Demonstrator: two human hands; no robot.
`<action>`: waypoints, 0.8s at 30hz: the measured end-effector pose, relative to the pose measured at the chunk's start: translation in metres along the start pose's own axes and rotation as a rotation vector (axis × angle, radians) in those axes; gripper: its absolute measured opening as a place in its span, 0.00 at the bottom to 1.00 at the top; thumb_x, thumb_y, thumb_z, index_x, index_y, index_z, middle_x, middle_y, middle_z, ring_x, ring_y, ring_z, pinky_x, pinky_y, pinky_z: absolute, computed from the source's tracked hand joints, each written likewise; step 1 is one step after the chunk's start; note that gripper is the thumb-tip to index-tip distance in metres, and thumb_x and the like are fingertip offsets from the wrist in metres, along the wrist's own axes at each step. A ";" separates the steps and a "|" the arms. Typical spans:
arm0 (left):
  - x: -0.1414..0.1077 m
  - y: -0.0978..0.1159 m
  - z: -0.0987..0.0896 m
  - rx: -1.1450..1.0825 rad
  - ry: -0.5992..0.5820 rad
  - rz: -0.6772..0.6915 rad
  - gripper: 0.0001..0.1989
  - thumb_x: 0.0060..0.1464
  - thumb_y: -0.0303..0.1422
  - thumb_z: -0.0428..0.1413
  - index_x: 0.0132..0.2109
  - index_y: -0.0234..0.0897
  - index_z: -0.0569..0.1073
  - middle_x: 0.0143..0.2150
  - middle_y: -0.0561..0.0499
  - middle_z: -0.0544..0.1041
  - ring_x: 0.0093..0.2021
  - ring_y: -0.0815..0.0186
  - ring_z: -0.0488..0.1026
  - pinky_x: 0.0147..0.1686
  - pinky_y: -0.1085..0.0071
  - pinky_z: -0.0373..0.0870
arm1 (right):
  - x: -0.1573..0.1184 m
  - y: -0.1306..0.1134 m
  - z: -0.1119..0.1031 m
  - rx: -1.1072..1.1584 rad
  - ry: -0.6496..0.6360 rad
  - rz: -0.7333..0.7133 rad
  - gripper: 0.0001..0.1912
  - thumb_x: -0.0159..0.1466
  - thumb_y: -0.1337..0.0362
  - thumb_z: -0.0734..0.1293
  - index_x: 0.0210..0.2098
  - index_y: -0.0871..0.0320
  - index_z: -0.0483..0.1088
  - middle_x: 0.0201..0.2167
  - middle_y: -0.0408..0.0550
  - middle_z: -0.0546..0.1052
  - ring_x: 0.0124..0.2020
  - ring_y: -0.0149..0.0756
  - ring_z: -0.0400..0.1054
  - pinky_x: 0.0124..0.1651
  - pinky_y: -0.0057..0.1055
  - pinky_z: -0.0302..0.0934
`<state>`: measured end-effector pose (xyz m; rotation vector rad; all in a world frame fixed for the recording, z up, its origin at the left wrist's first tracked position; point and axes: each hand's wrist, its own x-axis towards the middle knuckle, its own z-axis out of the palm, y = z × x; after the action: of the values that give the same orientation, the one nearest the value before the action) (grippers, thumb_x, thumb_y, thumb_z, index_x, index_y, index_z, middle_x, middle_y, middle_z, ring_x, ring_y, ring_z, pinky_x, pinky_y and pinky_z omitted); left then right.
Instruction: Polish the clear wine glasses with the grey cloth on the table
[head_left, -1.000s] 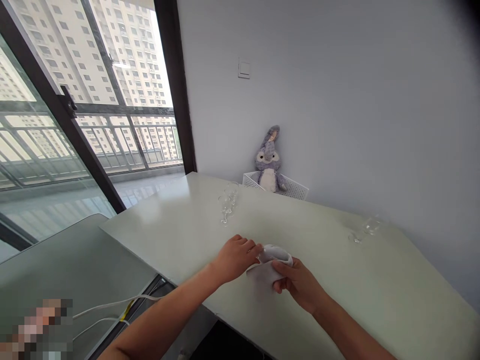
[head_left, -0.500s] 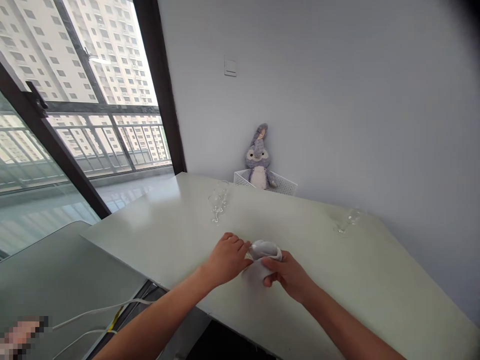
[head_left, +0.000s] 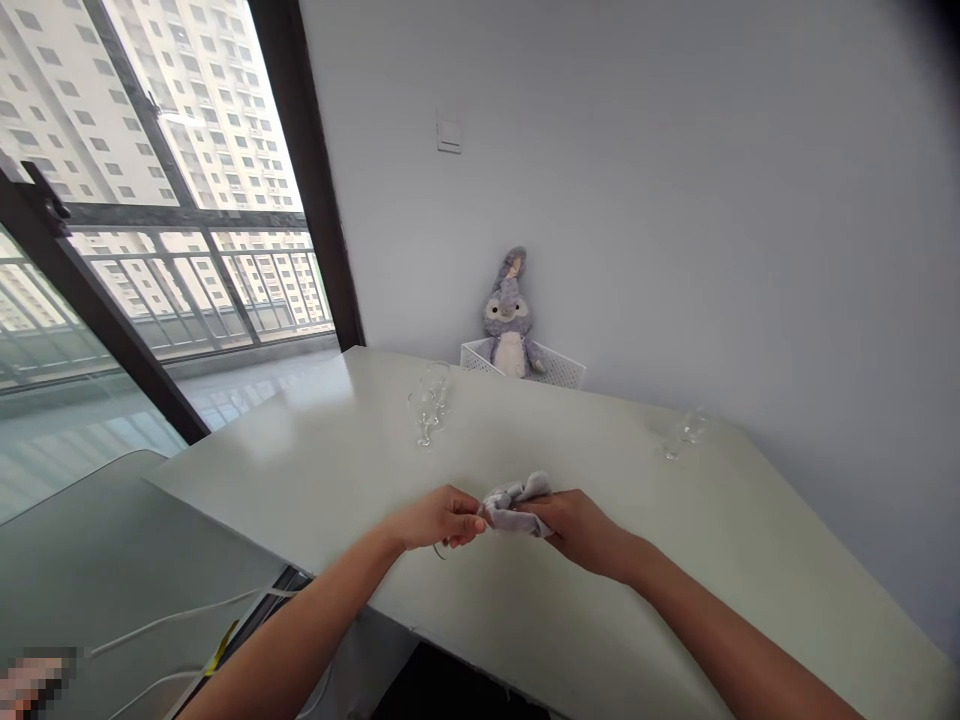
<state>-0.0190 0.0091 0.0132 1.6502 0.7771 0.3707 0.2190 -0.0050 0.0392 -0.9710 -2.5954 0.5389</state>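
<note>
My left hand (head_left: pixel 444 518) is closed round the stem of a clear glass, whose round foot (head_left: pixel 440 551) shows just below the fingers. The glass's bowl is mostly covered by a light grey cloth (head_left: pixel 517 518). From the right, my right hand (head_left: pixel 576 525) grips that cloth, with its fingertips partly hidden in the folds at the bowl. Both hands are over the front middle of the pale table (head_left: pixel 615 450).
Several clear stemmed glasses (head_left: pixel 427 405) stand left of centre. Another glass (head_left: pixel 686 430) is at the right. A plush toy (head_left: pixel 510 325) sits in a white basket (head_left: pixel 562 370) by the wall. White cables (head_left: pixel 180 615) cross the lower left.
The glass has tilted over, its foot now toward the left. My left hand has moved from the rim side down to the stem, and the cloth is bunched at the bowl.
</note>
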 end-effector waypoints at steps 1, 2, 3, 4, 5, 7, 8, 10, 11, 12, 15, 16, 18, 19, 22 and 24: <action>-0.001 -0.001 0.000 -0.001 0.019 -0.011 0.20 0.48 0.48 0.51 0.32 0.32 0.70 0.20 0.57 0.60 0.21 0.76 0.56 0.22 0.76 0.53 | -0.001 0.002 0.000 -0.001 0.014 0.027 0.20 0.54 0.75 0.54 0.38 0.51 0.72 0.29 0.40 0.76 0.28 0.31 0.67 0.32 0.25 0.57; -0.002 -0.003 0.000 0.000 0.035 -0.024 0.20 0.48 0.47 0.51 0.35 0.32 0.71 0.20 0.57 0.60 0.20 0.76 0.56 0.22 0.77 0.54 | -0.003 0.005 0.000 0.004 0.031 0.051 0.21 0.54 0.75 0.54 0.38 0.51 0.72 0.30 0.40 0.76 0.29 0.31 0.68 0.32 0.25 0.58; -0.003 -0.004 -0.001 0.003 0.054 -0.039 0.21 0.49 0.47 0.51 0.37 0.32 0.72 0.20 0.58 0.60 0.20 0.76 0.56 0.21 0.77 0.53 | -0.006 0.008 -0.001 0.009 0.051 0.071 0.21 0.54 0.75 0.55 0.39 0.50 0.72 0.31 0.39 0.76 0.30 0.32 0.68 0.33 0.25 0.58; -0.005 -0.006 -0.003 0.011 0.082 -0.058 0.21 0.49 0.47 0.51 0.39 0.32 0.72 0.20 0.58 0.60 0.20 0.76 0.56 0.21 0.77 0.53 | -0.008 0.012 -0.002 0.011 0.080 0.093 0.22 0.53 0.75 0.55 0.40 0.50 0.71 0.34 0.39 0.76 0.33 0.32 0.69 0.35 0.26 0.59; -0.007 -0.007 -0.005 0.027 0.127 -0.082 0.21 0.49 0.47 0.50 0.39 0.32 0.72 0.20 0.58 0.61 0.20 0.76 0.56 0.21 0.77 0.53 | -0.011 0.015 -0.004 0.006 0.128 0.120 0.22 0.54 0.74 0.55 0.41 0.49 0.71 0.37 0.39 0.76 0.35 0.34 0.70 0.36 0.27 0.60; -0.008 -0.010 -0.008 0.087 0.256 -0.130 0.21 0.48 0.47 0.50 0.38 0.32 0.72 0.21 0.57 0.63 0.20 0.75 0.58 0.20 0.77 0.54 | -0.015 0.017 -0.007 -0.032 0.275 0.200 0.21 0.56 0.72 0.56 0.45 0.49 0.69 0.41 0.40 0.75 0.38 0.36 0.70 0.38 0.29 0.62; -0.008 -0.010 -0.009 0.128 0.325 -0.148 0.21 0.48 0.47 0.49 0.37 0.33 0.72 0.21 0.56 0.64 0.21 0.74 0.59 0.20 0.77 0.54 | -0.016 0.016 -0.007 -0.073 0.354 0.232 0.20 0.57 0.70 0.55 0.46 0.50 0.68 0.41 0.43 0.75 0.38 0.37 0.70 0.38 0.31 0.62; -0.006 -0.011 -0.008 0.244 0.432 -0.160 0.20 0.48 0.47 0.50 0.35 0.33 0.72 0.22 0.56 0.66 0.22 0.73 0.61 0.21 0.76 0.56 | -0.015 0.006 -0.003 -0.200 0.432 0.189 0.19 0.60 0.65 0.56 0.49 0.53 0.66 0.42 0.47 0.75 0.40 0.41 0.69 0.41 0.35 0.62; -0.004 -0.011 -0.005 0.323 0.460 -0.149 0.18 0.48 0.46 0.50 0.34 0.34 0.72 0.22 0.56 0.67 0.23 0.72 0.62 0.22 0.76 0.56 | -0.012 -0.001 0.001 -0.277 0.417 0.112 0.19 0.61 0.62 0.57 0.51 0.54 0.64 0.44 0.50 0.74 0.44 0.43 0.68 0.45 0.39 0.60; -0.001 -0.010 -0.001 0.416 0.474 -0.132 0.17 0.48 0.45 0.51 0.33 0.34 0.72 0.22 0.55 0.68 0.23 0.72 0.63 0.22 0.76 0.56 | -0.009 -0.008 0.006 -0.351 0.379 0.019 0.20 0.60 0.60 0.58 0.52 0.55 0.63 0.47 0.51 0.72 0.48 0.46 0.64 0.49 0.43 0.57; 0.005 -0.007 0.016 0.725 0.480 -0.056 0.12 0.48 0.40 0.51 0.28 0.35 0.72 0.23 0.53 0.71 0.24 0.68 0.66 0.24 0.74 0.55 | 0.003 -0.022 0.018 -0.449 0.293 -0.135 0.22 0.60 0.58 0.61 0.54 0.55 0.62 0.51 0.52 0.68 0.56 0.49 0.55 0.56 0.50 0.46; 0.006 -0.006 0.022 0.803 0.484 -0.025 0.12 0.49 0.39 0.51 0.28 0.35 0.72 0.24 0.52 0.72 0.25 0.67 0.67 0.25 0.73 0.56 | 0.006 -0.021 0.020 -0.418 0.297 -0.105 0.20 0.61 0.60 0.59 0.53 0.55 0.62 0.51 0.52 0.69 0.55 0.48 0.56 0.56 0.49 0.47; 0.008 -0.002 0.032 0.884 0.523 0.031 0.13 0.50 0.41 0.51 0.30 0.36 0.73 0.26 0.51 0.74 0.26 0.66 0.69 0.27 0.72 0.57 | 0.013 -0.012 0.019 -0.236 0.318 0.032 0.18 0.63 0.60 0.55 0.50 0.54 0.65 0.48 0.50 0.71 0.50 0.43 0.62 0.52 0.42 0.55; 0.008 0.001 0.035 0.890 0.552 0.052 0.14 0.50 0.43 0.50 0.32 0.37 0.73 0.26 0.51 0.74 0.27 0.66 0.70 0.28 0.72 0.57 | 0.016 -0.006 0.017 -0.090 0.333 0.118 0.18 0.64 0.59 0.54 0.49 0.55 0.66 0.47 0.50 0.71 0.48 0.41 0.64 0.49 0.39 0.58; 0.010 0.010 0.039 0.847 0.644 0.060 0.16 0.51 0.45 0.49 0.39 0.39 0.71 0.27 0.52 0.74 0.28 0.65 0.71 0.27 0.72 0.58 | 0.023 0.007 0.011 0.410 0.413 0.318 0.23 0.63 0.51 0.50 0.47 0.55 0.67 0.45 0.48 0.73 0.44 0.40 0.67 0.44 0.34 0.61; 0.015 0.014 0.041 0.806 0.697 0.039 0.15 0.52 0.44 0.49 0.41 0.39 0.70 0.27 0.53 0.74 0.28 0.65 0.71 0.27 0.72 0.59 | 0.028 0.008 0.014 0.610 0.459 0.363 0.26 0.61 0.47 0.50 0.47 0.55 0.67 0.42 0.48 0.74 0.42 0.42 0.68 0.40 0.34 0.63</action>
<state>0.0221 -0.0121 0.0141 2.3136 1.5568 0.7459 0.1979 0.0160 0.0282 -1.1680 -1.7014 0.9870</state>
